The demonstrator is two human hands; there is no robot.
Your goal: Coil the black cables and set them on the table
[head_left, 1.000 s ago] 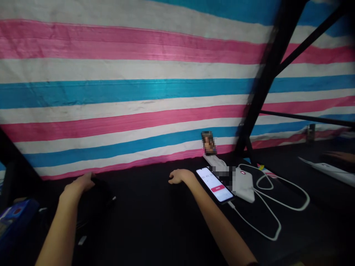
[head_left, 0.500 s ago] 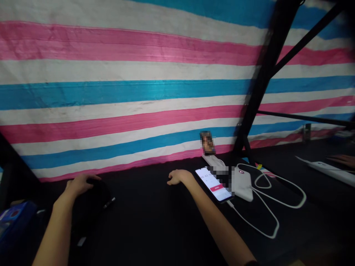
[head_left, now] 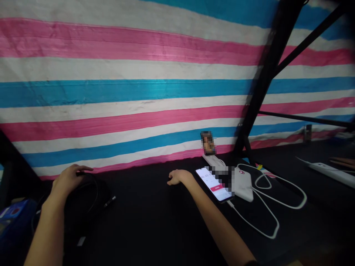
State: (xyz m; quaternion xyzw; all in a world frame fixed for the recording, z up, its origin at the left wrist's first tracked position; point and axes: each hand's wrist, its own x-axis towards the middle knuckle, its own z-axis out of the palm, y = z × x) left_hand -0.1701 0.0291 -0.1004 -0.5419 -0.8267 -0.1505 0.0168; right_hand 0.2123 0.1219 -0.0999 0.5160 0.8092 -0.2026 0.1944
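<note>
On the left of the black table, my left hand [head_left: 69,180] is closed on a coiled black cable [head_left: 97,190]. The loops hang below the fingers and lie on the table. A metal-tipped plug [head_left: 110,201] points out to the right of the coil. My right hand [head_left: 175,177] is low over the table's middle, its fingers curled inward. A small dark bit shows at its fingertips, but I cannot tell what it is. Right of that forearm lies a phone [head_left: 212,184] with a lit timer screen.
A white power bank [head_left: 243,184] with a looping white cable [head_left: 299,205] lies beside the phone. Farther right are a white power strip [head_left: 332,173] and another person's hand [head_left: 344,162]. A blue package [head_left: 16,218] sits at far left. A striped tarp [head_left: 138,122] and black frame post [head_left: 257,85] stand behind.
My left hand has moved up and left, lifting part of the black cable so its loop shows more clearly. The right hand stays in place.
</note>
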